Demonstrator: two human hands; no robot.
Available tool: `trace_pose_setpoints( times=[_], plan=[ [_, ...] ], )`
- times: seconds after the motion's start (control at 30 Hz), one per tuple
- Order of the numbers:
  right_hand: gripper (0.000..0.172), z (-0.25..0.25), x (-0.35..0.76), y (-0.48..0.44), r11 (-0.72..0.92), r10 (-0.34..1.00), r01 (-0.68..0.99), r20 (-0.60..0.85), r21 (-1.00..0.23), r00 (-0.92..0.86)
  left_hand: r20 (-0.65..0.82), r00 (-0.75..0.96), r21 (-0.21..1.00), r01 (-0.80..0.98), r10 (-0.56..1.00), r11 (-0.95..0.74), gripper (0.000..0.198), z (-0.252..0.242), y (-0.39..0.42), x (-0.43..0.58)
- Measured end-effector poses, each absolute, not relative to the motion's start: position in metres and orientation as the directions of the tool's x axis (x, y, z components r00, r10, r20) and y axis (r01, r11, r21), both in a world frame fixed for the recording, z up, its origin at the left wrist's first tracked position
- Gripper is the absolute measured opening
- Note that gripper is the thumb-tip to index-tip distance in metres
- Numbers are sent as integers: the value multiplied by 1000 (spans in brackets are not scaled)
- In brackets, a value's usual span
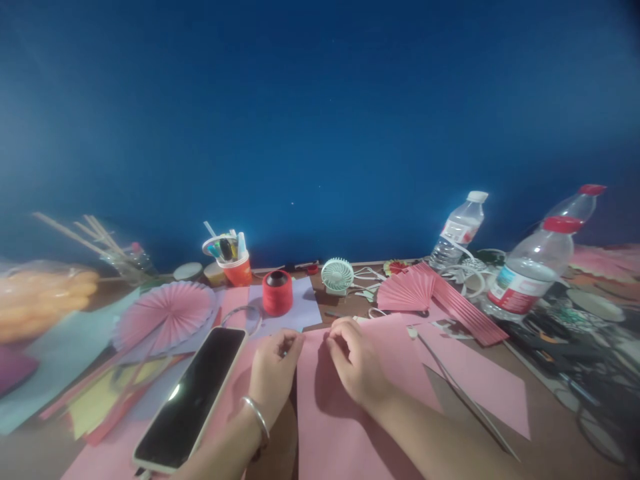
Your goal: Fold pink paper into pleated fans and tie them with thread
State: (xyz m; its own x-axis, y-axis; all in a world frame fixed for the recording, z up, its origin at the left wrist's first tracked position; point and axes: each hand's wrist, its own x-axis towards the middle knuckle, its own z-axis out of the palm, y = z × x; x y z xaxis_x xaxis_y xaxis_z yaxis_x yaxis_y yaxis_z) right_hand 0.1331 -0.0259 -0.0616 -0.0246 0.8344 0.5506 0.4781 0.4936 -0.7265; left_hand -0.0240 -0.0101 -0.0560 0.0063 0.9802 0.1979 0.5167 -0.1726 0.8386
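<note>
A large pink sheet of paper (340, 420) lies in front of me on the table. At its far left corner, my left hand (274, 367) pinches the edge between thumb and forefinger; a silver bangle circles that wrist. My right hand (356, 363) is closed at the far edge of the same sheet, a short way to the right, with its fingers curled and the tips partly hidden. Left of my left hand, a smartphone (193, 400) with a dark screen rests on more pink paper. A metal ruler-like strip (465, 397) lies to the right.
A red thread spool (277, 293), a red pen cup (235, 270) and a small white fan (337, 275) stand behind. Pleated pink paper fans lie left (167, 313) and right (407, 290). Plastic bottles (530, 267) stand right, beside cables and tools. Blue wall (320, 133) rises behind.
</note>
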Motion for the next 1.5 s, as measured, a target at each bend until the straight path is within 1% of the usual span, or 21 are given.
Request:
trace_pose_setpoints(
  times=[0.07,0.13,0.37,0.43,0.53,0.63,0.87,0.93,1.07,1.13,1.33,1.4,1.5],
  plan=[
    [10,-61,134,-26,496,827,448,563,-743,18,200,4,841,513,980,-174,26,-55,-11,-24],
    [9,-61,134,-27,504,823,442,568,-743,18,200,3,839,515,980,-173,26,-55,-11,-24],
    [12,-65,132,-24,535,815,529,567,-659,-118,216,26,814,547,976,-195,25,-57,-10,-25],
    [11,-64,132,-24,532,815,518,571,-670,-98,208,15,815,551,978,-181,25,-56,-10,-25],
    [10,-62,133,-26,510,820,477,572,-716,-19,205,2,820,546,979,-173,26,-54,-11,-24],
    [10,-61,134,-26,504,818,467,575,-727,12,213,3,823,538,977,-181,26,-54,-11,-24],
    [13,-63,132,-24,523,819,528,567,-669,-91,200,17,826,535,980,-178,26,-55,-11,-24],
    [11,-63,132,-24,511,823,516,565,-688,-62,203,13,827,533,979,-178,26,-56,-11,-24],
    [11,-62,134,-25,460,833,472,550,-752,63,221,2,824,535,975,-188,25,-56,-11,-24],
    [12,-61,134,-25,459,835,473,547,-752,58,229,2,821,537,973,-194,25,-56,-11,-24],
    [13,-61,133,-25,471,853,527,517,-707,-68,209,16,828,529,978,-185,24,-58,-11,-25],
    [13,-62,133,-25,472,851,506,523,-722,-47,210,12,829,527,978,-185,25,-58,-11,-25],
    [12,-62,135,-25,465,842,448,538,-763,44,219,3,826,532,976,-187,26,-56,-11,-25]
  ],
)
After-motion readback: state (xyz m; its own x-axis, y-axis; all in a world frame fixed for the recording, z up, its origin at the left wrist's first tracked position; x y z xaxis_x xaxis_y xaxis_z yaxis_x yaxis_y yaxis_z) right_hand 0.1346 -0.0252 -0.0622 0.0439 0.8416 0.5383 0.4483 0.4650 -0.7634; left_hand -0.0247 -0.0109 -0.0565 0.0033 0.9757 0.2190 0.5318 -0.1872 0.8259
